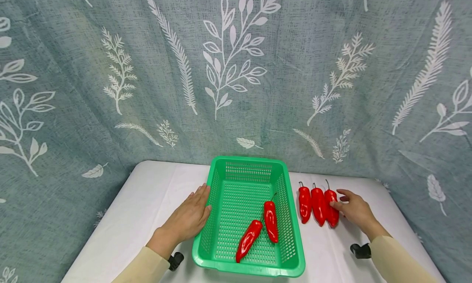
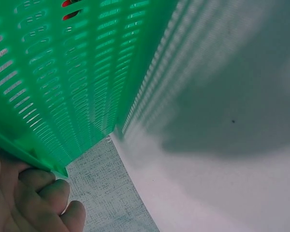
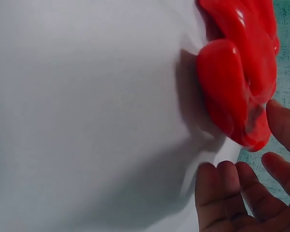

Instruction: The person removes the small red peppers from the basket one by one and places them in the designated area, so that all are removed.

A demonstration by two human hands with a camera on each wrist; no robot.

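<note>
A green plastic basket (image 1: 250,160) with slotted walls holds two red peppers, one (image 1: 248,240) lying slantwise near the front and one (image 1: 271,221) along the right side. My left hand (image 1: 189,213) rests against the basket's left rim, fingers extended; in the left wrist view the fingertips (image 2: 55,193) show beside the rim. On the table to the right lie three red peppers in a row, stems away from me. At the rightmost pepper (image 1: 331,207) is my right hand (image 1: 355,211), thumb over it. In the right wrist view its fingers (image 3: 227,188) stand apart from the pepper (image 3: 222,82).
Next to that pepper lie the middle pepper (image 1: 318,205) and the left one (image 1: 304,203), close to the basket's right wall. A white cloth covers the table (image 1: 147,192). Patterned grey-green fabric (image 1: 250,123) hangs behind and beside it.
</note>
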